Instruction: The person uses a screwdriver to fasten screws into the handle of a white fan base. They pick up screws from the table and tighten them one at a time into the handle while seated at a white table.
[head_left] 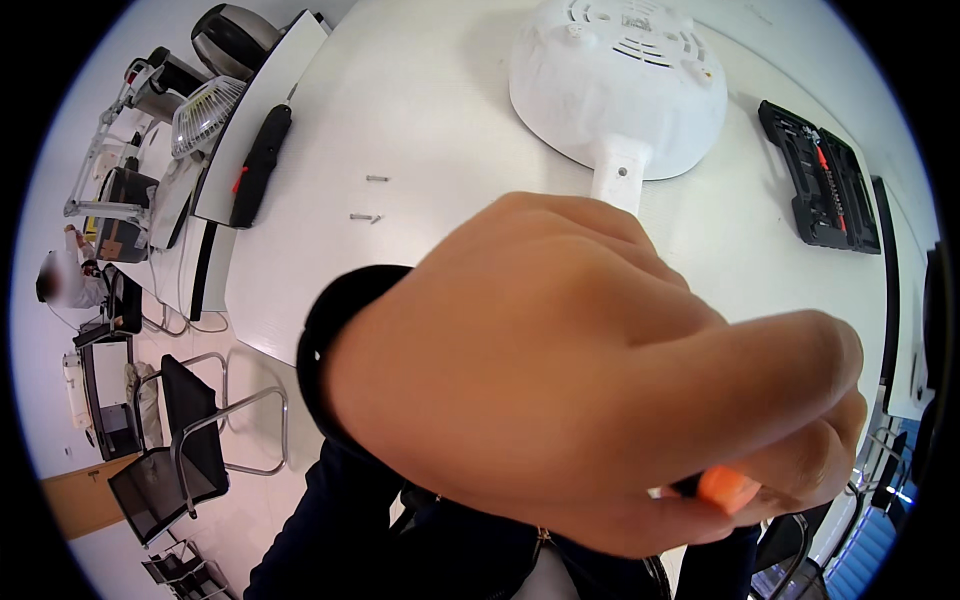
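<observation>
My left hand [570, 370] is raised close to the view, its back toward me and its fingers curled shut. Between thumb and fingers shows a small orange and dark piece [727, 489]; its kind is hidden. Of my right arm only a dark sleeve [722, 568] shows below; the right hand is not visible. Beyond the left hand, a white round appliance [615, 95] lies underside up, showing vent slots, small feet and a short handle [620, 175] with a hole. Several small screws [377, 178] lie left of it.
A black and red power screwdriver [262, 165] lies at the white table's [440, 100] left edge. An opened black tool case [825, 185] is at the right. Left stand a small fan [205, 115], a chair [190, 430] and a distant person [80, 280].
</observation>
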